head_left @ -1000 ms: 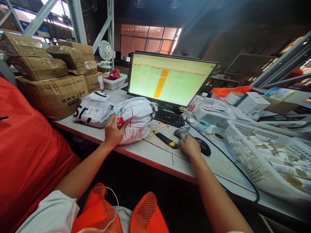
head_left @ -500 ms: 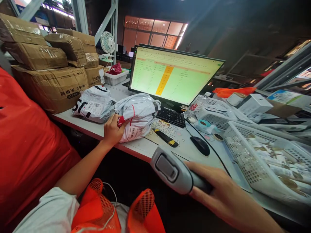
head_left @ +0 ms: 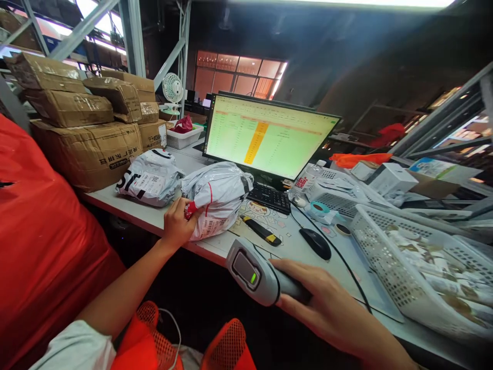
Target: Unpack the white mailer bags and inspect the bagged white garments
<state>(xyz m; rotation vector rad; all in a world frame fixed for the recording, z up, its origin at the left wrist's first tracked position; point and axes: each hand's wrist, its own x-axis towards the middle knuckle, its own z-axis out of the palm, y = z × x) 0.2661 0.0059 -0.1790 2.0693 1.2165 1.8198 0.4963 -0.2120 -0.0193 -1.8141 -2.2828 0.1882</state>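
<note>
My left hand (head_left: 176, 224) grips the near edge of a grey plastic mailer parcel (head_left: 219, 195) lying on the white desk (head_left: 162, 218). My right hand (head_left: 325, 311) is closed round the handle of a grey barcode scanner (head_left: 254, 272), held above the desk's front edge with its head pointing left toward the parcel; a green light shows on it. A second grey parcel (head_left: 148, 177) with a printed label lies just left of the first.
A monitor (head_left: 267, 136) showing a green spreadsheet stands behind the parcels, with a keyboard (head_left: 269, 198), black mouse (head_left: 316, 242) and yellow-black utility knife (head_left: 262, 230) before it. Cardboard boxes (head_left: 87, 149) are stacked at left. White mesh baskets (head_left: 408, 257) fill the right. A red bag (head_left: 42, 241) hangs at left.
My right hand picked the scanner up from beside the mouse, lifted it toward me, then moved it slightly left. My left hand stayed on the parcel.
</note>
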